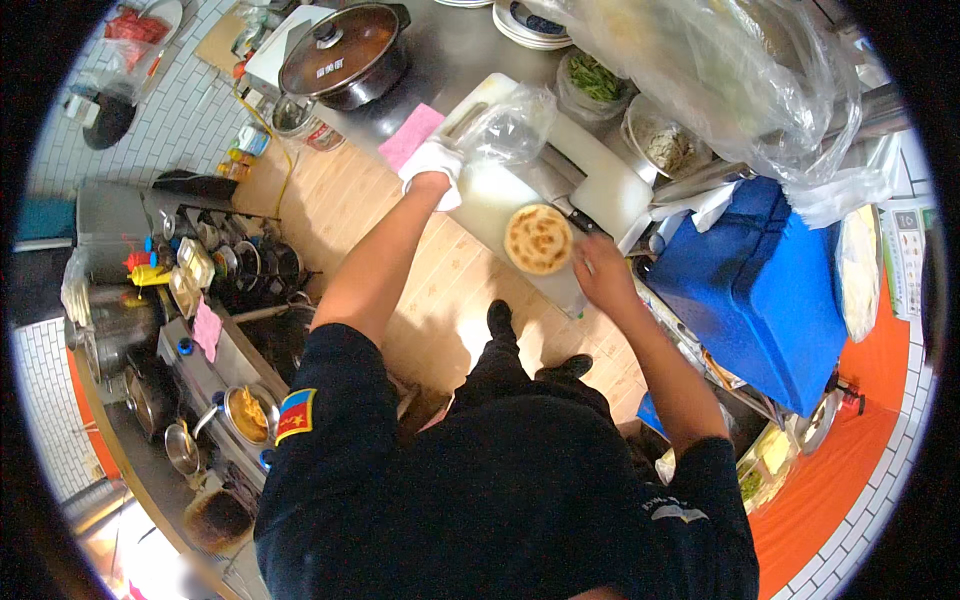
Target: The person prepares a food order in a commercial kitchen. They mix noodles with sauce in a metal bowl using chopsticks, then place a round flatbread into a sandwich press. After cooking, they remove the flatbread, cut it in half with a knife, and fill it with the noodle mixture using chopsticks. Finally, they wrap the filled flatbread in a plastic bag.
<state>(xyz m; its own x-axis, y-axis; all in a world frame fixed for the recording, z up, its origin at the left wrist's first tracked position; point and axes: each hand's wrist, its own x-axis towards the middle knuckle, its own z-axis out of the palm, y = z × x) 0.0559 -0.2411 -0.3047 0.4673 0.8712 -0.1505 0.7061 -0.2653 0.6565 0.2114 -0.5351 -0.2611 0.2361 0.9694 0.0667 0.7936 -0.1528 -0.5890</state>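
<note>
A round browned flatbread (538, 239) lies flat on a long white cutting board (480, 196). My right hand (600, 271) is just right of the bread, slightly blurred, its fingers near the bread's edge; whether they touch is unclear. Close above it, a knife with a black handle (582, 220) rests on the board. My left hand (433, 174) is at the board's left edge, covered by a white cloth (442, 161), so its fingers are hidden. Next to it lie a pink cloth (411, 136) and a clear plastic bag (514, 124).
A lidded black pot (345, 56) stands at the upper left of the steel counter. Bowls of green vegetables (592, 77) and pale food (667, 146) are beyond the board. A blue bin (757, 292) is at right, a pan of food (247, 414) at lower left.
</note>
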